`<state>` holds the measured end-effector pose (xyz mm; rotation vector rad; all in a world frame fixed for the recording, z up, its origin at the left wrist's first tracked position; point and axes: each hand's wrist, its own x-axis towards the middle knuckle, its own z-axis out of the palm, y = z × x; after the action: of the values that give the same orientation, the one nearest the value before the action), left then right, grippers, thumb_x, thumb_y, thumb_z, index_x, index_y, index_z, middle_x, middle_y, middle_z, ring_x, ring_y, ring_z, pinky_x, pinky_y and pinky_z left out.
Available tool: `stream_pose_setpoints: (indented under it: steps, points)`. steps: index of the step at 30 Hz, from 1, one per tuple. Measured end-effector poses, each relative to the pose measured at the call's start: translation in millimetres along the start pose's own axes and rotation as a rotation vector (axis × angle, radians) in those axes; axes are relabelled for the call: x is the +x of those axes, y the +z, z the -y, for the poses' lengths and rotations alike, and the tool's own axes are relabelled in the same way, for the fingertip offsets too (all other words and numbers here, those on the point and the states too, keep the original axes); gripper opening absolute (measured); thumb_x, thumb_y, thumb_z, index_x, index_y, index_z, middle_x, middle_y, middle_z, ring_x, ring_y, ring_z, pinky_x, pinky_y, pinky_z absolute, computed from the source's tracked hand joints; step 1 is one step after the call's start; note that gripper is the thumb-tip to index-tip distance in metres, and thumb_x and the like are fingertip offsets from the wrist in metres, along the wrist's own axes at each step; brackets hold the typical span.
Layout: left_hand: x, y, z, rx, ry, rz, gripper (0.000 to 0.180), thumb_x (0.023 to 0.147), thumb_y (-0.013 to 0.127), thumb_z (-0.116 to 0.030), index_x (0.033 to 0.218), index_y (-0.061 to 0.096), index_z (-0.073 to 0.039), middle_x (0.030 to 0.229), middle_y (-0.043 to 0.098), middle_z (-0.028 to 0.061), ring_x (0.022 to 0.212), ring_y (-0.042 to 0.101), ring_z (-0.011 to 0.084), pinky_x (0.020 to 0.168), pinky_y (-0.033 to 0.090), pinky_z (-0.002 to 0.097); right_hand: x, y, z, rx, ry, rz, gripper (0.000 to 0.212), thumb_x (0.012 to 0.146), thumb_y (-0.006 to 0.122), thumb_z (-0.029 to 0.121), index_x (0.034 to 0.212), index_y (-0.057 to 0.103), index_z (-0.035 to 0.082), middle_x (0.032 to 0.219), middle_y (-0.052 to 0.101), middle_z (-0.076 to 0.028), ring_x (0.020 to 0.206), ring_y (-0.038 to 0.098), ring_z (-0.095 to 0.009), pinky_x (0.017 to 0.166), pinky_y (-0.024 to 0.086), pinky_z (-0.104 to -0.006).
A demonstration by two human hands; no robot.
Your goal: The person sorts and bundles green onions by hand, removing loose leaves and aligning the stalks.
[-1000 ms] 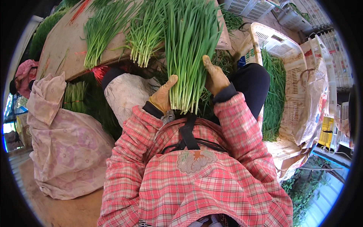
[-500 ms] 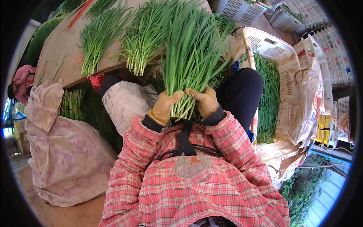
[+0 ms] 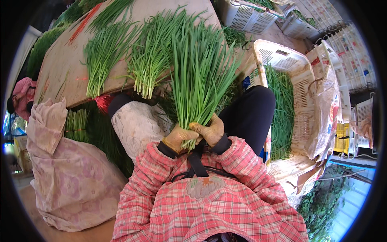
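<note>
A thick bunch of garlic chives (image 3: pixel 199 84) stands upright before my chest, its green leaves fanning away from me and its pale cut ends pointing at my belly. My left hand (image 3: pixel 178 137), in a yellowish glove, wraps round the stems from the left. From the right, my gloved right hand (image 3: pixel 210 130) closes round the same stems, and the two thumbs nearly meet in front. Beyond, on the board, lie a loose bunch of chives (image 3: pixel 155 56) and another bunch (image 3: pixel 105 60) farther left.
A wooden board (image 3: pixel 60 64) spans the far left, with red ties (image 3: pixel 82 24) on it. At my right a white plastic crate (image 3: pixel 300 97) holds more chives. Tied bundles (image 3: pixel 75 124) stand beside a patterned cloth (image 3: pixel 76 177) at left. More crates (image 3: pixel 248 18) stand at the back.
Both hands have drawn closer together, squeezing the stems into a tighter bundle. The chives have come lower, nearer my body. The view has tilted slightly upward.
</note>
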<state>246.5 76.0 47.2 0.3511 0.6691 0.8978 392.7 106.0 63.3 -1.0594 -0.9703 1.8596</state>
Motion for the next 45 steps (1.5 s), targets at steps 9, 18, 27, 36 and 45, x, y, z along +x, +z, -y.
stream_pose_setpoints:
  steps: [9, 18, 27, 36, 45]
  points:
    - [-5, 2, 8, 0.347, 0.242, -0.129, 0.031, 0.064, 0.064, 0.008, 0.094, 0.058, 0.001, 0.078, 0.060, 0.0035, 0.063, 0.055, 0.0126, 0.054, 0.045, 0.0252, 5, 4, 3, 0.115, 0.081, 0.048, 0.034, 0.074, 0.071, 0.005, 0.105, 0.058, 0.001, 0.095, 0.065, -0.008, 0.081, 0.062, -0.017, 0.073, 0.050, -0.0300]
    - [-21, 2, -14, 0.267, 0.203, -0.090, 0.033, 0.064, 0.068, 0.003, 0.095, 0.058, -0.002, 0.074, 0.059, 0.0044, 0.059, 0.056, 0.0134, 0.051, 0.045, 0.0256, 1, 27, 11, -0.004, -0.101, 0.008, 0.047, 0.068, 0.078, 0.010, 0.108, 0.057, 0.000, 0.100, 0.064, -0.008, 0.087, 0.061, -0.016, 0.078, 0.049, -0.0309]
    - [-48, 11, -49, 0.297, 0.191, -0.092, 0.036, 0.066, 0.063, 0.008, 0.101, 0.060, 0.001, 0.088, 0.064, 0.0076, 0.072, 0.059, 0.0141, 0.060, 0.047, 0.0246, -25, 4, 50, -0.550, 0.171, 0.170, 0.039, 0.079, 0.070, 0.016, 0.108, 0.055, -0.005, 0.089, 0.064, -0.010, 0.080, 0.059, -0.014, 0.073, 0.049, -0.0267]
    - [-66, 16, -43, 0.579, 0.191, -0.147, 0.031, 0.068, 0.063, 0.004, 0.100, 0.062, 0.001, 0.087, 0.065, 0.0063, 0.059, 0.052, 0.0084, 0.048, 0.039, 0.0204, 16, 7, 118, -0.037, -0.194, -0.129, 0.030, 0.084, 0.063, 0.012, 0.106, 0.054, -0.006, 0.080, 0.062, -0.006, 0.062, 0.054, -0.008, 0.053, 0.043, -0.0200]
    - [-76, 7, -30, 0.421, 0.209, -0.299, 0.045, 0.064, 0.067, 0.009, 0.106, 0.056, 0.001, 0.094, 0.064, 0.0072, 0.073, 0.060, 0.0125, 0.056, 0.046, 0.0213, -8, -37, 123, -0.401, -0.213, 0.006, 0.012, 0.083, 0.060, 0.008, 0.084, 0.063, -0.004, 0.072, 0.061, -0.004, 0.060, 0.051, -0.007, 0.055, 0.042, -0.0206]
